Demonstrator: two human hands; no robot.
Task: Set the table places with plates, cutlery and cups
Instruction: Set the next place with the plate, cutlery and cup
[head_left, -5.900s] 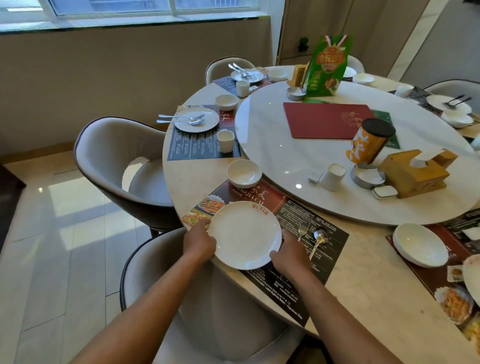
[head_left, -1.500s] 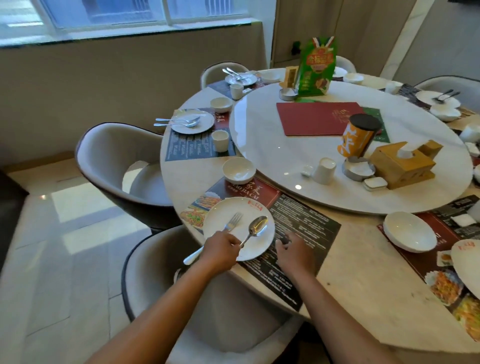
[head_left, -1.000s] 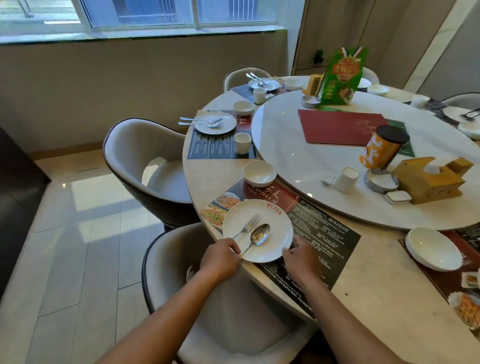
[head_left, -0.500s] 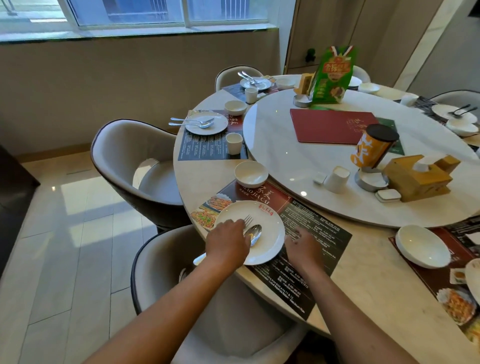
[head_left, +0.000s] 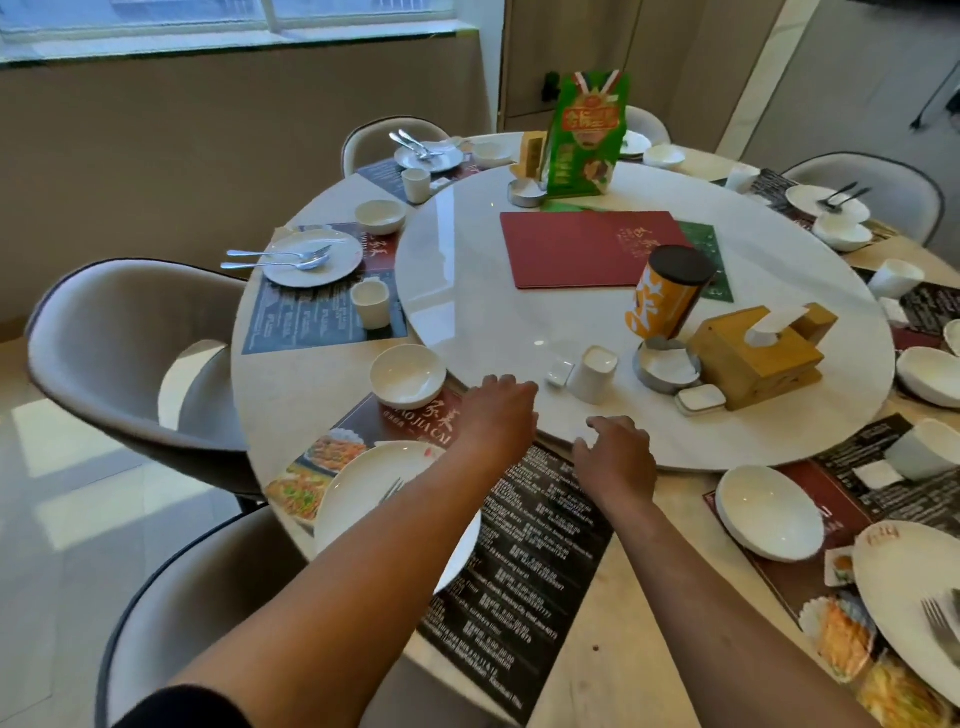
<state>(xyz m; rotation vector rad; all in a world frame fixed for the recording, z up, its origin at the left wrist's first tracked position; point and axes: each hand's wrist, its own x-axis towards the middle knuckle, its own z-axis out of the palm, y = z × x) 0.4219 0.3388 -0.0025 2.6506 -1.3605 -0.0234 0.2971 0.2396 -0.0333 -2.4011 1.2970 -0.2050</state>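
A white plate (head_left: 358, 486) with a fork (head_left: 390, 490) lies on the dark placemat (head_left: 524, 545) at the near place, partly hidden under my left forearm. A white bowl (head_left: 408, 375) sits beyond it. My left hand (head_left: 496, 410) and my right hand (head_left: 615, 457) both reach forward, empty, fingers relaxed, over the near edge of the white turntable (head_left: 467, 291). A white cup (head_left: 592, 374) stands on the turntable just beyond them, untouched.
On the turntable stand an orange canister (head_left: 667, 293), a wooden tissue box (head_left: 753, 353), a red menu (head_left: 592, 247) and a green sign (head_left: 584, 135). Set places lie at the left and far side. Grey chairs (head_left: 119, 353) ring the table. A bowl (head_left: 769, 512) lies right.
Both hands have left the plate and cutlery and moved forward toward the turntable's near edge. The plate with the fork stays on the placemat. The camera has moved closer.
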